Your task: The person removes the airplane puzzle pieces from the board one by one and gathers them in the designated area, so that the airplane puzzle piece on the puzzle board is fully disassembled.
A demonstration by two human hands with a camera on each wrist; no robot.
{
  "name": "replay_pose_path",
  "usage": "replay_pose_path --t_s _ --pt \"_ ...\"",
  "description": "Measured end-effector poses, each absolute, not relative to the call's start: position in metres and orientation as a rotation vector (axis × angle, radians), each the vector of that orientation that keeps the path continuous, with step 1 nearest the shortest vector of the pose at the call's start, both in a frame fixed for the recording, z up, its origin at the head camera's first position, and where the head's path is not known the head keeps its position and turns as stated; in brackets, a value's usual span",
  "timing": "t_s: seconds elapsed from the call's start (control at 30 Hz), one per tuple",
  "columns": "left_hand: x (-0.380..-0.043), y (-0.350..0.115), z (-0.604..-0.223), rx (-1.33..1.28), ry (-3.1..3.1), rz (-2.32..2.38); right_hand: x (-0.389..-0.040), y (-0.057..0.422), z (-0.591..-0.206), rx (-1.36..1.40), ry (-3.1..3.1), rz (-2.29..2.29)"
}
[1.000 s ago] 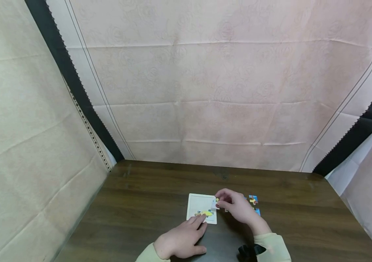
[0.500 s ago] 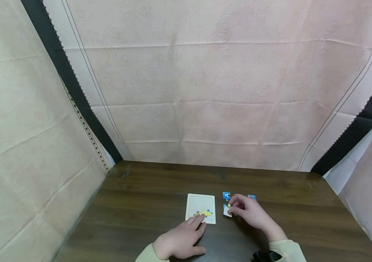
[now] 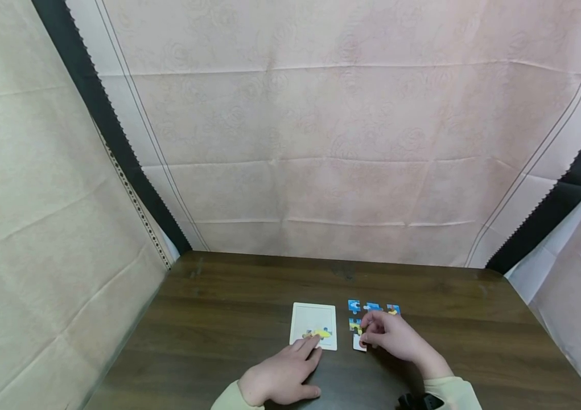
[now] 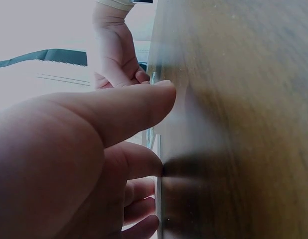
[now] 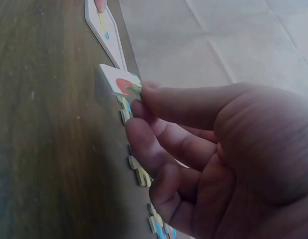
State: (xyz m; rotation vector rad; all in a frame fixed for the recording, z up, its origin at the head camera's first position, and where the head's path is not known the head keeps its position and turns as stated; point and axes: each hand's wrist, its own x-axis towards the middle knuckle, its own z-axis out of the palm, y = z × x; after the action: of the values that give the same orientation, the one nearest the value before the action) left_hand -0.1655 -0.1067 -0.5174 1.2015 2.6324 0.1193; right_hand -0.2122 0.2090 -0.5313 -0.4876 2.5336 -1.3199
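My right hand [image 3: 392, 340] pinches a white jigsaw piece [image 3: 358, 343] with a red-orange patch between thumb and fingertips. In the right wrist view that jigsaw piece [image 5: 114, 80] is tilted and appears raised off the table. My left hand [image 3: 285, 373] lies with fingers extended, fingertips on the near edge of a white puzzle board [image 3: 313, 313]. A small yellow-and-blue assembled part [image 3: 324, 333] shows on the board, partly covered by those fingers. In the left wrist view, the left thumb [image 4: 139, 107] stands apart from the other fingers.
Right of the board, loose jigsaw pieces lie on the brown table [image 3: 229, 313]: a blue piece [image 3: 354, 306], another blue piece [image 3: 373, 306], a blue-and-red piece [image 3: 393, 309] and a yellow piece [image 3: 355, 324]. The right hand hides others. Pale cloth [image 3: 341, 142] hangs behind.
My right hand has carried the white jigsaw piece from the board's right edge rightward, then slightly nearer, uncovering loose pieces. The left hand has stayed on the board.
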Motion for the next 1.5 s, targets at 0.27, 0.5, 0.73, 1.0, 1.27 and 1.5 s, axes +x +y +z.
replay_pose_path --t_s 0.27,0.5,0.73,1.0,1.27,1.5 --pt "-0.1659 -0.1065 -0.519 1.202 2.631 0.109 -0.211 0.2083 -0.532 -0.501 2.585 -1.26" --pt "-0.1652 -0.1059 -0.5169 1.187 2.625 0.122 -0.2101 0.2065 -0.5334 -0.505 2.651 -1.194" --pt "-0.1669 -0.1062 -0.5177 1.169 2.603 0.131 -0.2094 0.205 -0.5335 -0.484 2.686 -1.15" --pt "-0.1667 -0.1061 -0.5178 1.169 2.602 0.133 -0.2092 0.2046 -0.5344 -0.479 2.705 -1.099" --pt "-0.1674 -0.106 -0.5187 1.166 2.598 0.134 -0.208 0.2017 -0.5334 -0.489 2.696 -1.109" --pt "-0.1675 -0.1059 -0.5172 1.172 2.594 0.133 -0.2063 0.2005 -0.5316 -0.464 2.67 -1.115"
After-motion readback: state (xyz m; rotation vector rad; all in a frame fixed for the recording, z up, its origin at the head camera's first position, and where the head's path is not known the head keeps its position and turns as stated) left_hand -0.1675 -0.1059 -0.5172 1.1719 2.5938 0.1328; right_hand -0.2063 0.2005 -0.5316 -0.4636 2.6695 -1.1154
